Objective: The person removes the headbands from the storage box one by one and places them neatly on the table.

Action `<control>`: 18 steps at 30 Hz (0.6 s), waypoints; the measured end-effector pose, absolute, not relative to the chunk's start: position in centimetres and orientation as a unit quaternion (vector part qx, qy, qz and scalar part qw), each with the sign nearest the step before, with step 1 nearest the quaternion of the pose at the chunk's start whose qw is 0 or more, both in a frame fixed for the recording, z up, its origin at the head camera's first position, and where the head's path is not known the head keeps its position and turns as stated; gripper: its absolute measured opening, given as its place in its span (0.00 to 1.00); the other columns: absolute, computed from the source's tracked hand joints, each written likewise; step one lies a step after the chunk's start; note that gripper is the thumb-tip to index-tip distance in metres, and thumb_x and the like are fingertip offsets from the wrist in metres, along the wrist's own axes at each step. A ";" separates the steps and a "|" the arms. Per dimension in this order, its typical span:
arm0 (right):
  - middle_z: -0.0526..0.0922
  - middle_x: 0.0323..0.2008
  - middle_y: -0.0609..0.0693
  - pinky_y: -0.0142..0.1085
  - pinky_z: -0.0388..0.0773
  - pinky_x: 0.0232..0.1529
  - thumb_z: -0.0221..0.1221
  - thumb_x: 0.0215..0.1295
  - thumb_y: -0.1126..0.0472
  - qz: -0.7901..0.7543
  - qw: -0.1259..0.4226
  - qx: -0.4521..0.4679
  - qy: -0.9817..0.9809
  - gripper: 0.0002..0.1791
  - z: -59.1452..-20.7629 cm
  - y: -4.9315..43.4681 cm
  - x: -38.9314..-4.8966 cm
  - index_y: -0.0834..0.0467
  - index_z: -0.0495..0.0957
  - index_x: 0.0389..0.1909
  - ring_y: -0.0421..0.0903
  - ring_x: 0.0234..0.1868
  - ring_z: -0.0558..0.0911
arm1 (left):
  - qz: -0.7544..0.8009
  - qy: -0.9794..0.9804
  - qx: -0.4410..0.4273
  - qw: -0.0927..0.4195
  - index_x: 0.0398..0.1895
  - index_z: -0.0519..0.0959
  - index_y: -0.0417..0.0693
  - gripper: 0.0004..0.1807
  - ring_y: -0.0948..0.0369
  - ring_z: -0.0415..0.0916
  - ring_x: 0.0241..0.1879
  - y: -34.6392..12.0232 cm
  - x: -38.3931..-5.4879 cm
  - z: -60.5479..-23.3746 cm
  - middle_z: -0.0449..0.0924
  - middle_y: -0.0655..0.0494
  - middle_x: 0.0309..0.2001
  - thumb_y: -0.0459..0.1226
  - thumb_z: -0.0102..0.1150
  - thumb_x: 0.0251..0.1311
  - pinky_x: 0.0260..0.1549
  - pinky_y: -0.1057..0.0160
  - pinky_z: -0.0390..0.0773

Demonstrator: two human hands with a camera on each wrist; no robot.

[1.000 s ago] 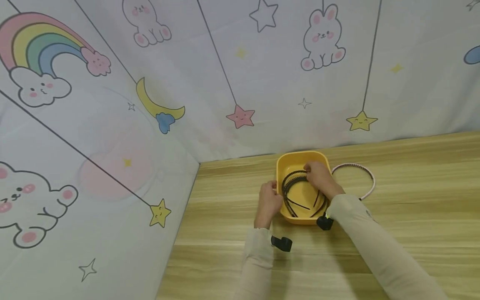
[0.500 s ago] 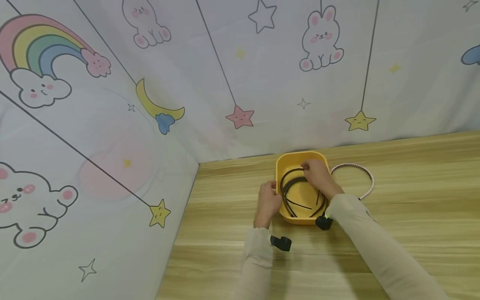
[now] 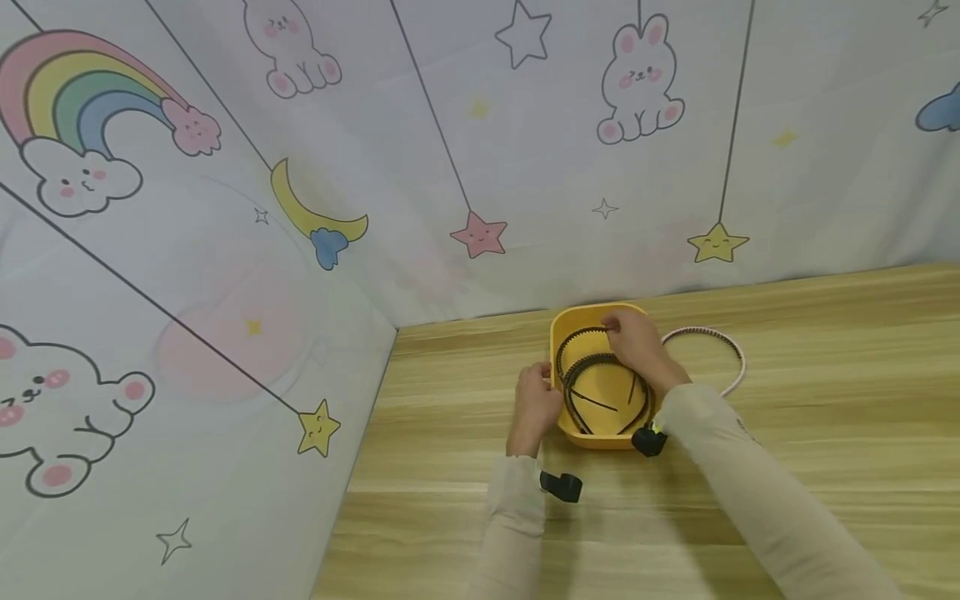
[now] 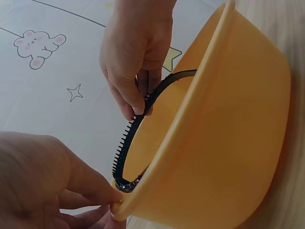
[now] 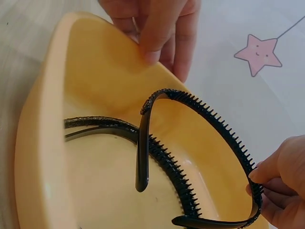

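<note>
L hand [image 3: 536, 400] pinches the bin [image 4: 224, 133] by its left rim, prob. to steady it; R hand [image 3: 636, 343] has the black band [image 4: 130, 136] between thumb + fingertips, on its toothed curve, so each grip is holding smth, neither released. Black band's at the bin's mouth, tilted, curve partly above the rim per L wrist view, both ends inside; contact w/ stuff below: can't tell. At least 1 other dark band [image 5: 174, 169] lies in the bin. Pale band [image 3: 743, 365] is on the counter [image 3: 450, 367], just R of the bin, partly hidden. Step in hand, IMO: handling 1 band at the bin, other hand bracing; in or out, can't say from these pics. Next move prob. calls for a firm R pinch, L steady on the rim, + care w/ the ends so teeth don't snag.
</note>
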State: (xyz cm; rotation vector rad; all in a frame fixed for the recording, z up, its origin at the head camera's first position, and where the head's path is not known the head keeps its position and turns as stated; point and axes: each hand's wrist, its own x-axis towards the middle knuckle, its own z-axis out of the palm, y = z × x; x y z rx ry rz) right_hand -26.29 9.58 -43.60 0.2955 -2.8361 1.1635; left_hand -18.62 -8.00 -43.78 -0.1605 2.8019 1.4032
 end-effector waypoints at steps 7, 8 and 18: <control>0.78 0.54 0.65 0.52 0.73 0.56 0.43 0.69 0.68 0.390 0.017 0.079 -0.917 0.19 -43.1 10.2 -26.2 0.69 0.74 0.56 0.62 0.56 0.75 | 0.446 0.893 -0.057 0.007 0.61 0.71 0.35 0.28 0.56 0.72 0.45 -8.0 -18.5 -43.8 0.72 0.45 0.52 0.22 0.48 0.51 0.43 0.61 0.77; 0.77 0.54 0.65 0.52 0.73 0.56 0.43 0.70 0.67 0.395 0.013 0.074 -0.916 0.19 -43.0 10.4 -26.2 0.68 0.73 0.57 0.62 0.56 0.75 | 0.445 0.893 -0.057 0.007 0.61 0.71 0.35 0.28 0.56 0.72 0.45 -8.0 -18.5 -43.8 0.72 0.45 0.52 0.22 0.48 0.51 0.43 0.61 0.77; 0.76 0.55 0.67 0.50 0.74 0.50 0.44 0.69 0.68 0.418 0.019 0.055 -0.907 0.20 -41.8 11.9 -26.1 0.69 0.72 0.58 0.61 0.53 0.76 | 0.444 0.895 -0.052 0.005 0.61 0.70 0.34 0.29 0.55 0.73 0.46 -8.0 -18.6 -43.8 0.72 0.44 0.54 0.22 0.47 0.51 0.44 0.60 0.77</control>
